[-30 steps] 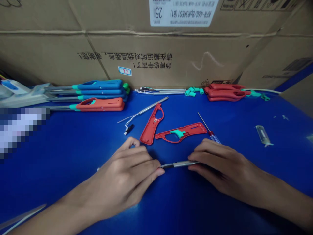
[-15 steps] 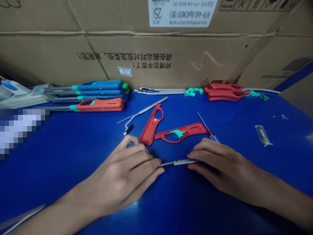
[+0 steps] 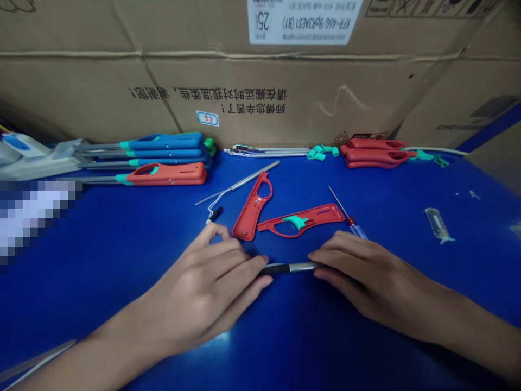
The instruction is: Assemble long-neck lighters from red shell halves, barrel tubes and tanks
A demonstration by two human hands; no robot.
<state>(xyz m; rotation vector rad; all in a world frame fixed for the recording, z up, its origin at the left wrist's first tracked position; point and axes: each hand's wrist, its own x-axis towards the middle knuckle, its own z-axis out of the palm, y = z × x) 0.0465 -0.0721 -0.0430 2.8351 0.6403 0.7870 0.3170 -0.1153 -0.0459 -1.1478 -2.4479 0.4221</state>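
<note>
Low in the middle of the head view, my left hand (image 3: 220, 285) pinches a black igniter piece (image 3: 279, 269) with a pale wire along it. Opposite, the fingers of my right hand (image 3: 358, 271) close on a silver metal tube (image 3: 301, 266). The black piece meets the tube's left end; how far it goes in is hidden. Just beyond my hands lie two red lighter shell halves, one upright (image 3: 250, 214) and one lengthwise (image 3: 321, 218) with a green trigger (image 3: 296, 221) in it. A second metal tube with white wires (image 3: 248, 177) rests behind my left hand.
A screwdriver (image 3: 352, 220) lies beyond my right hand. Blue lighters (image 3: 166, 142) and an orange-red one (image 3: 175, 174) are stacked at left. At the back are metal tubes (image 3: 280, 152), green caps (image 3: 319, 152) and red shells (image 3: 374, 155), before a cardboard box (image 3: 228, 70). A clear part (image 3: 437, 224) lies right.
The black piece and the tube now sit in line, with more of the black showing between my hands. My right fingers have shifted slightly left along the tube.
</note>
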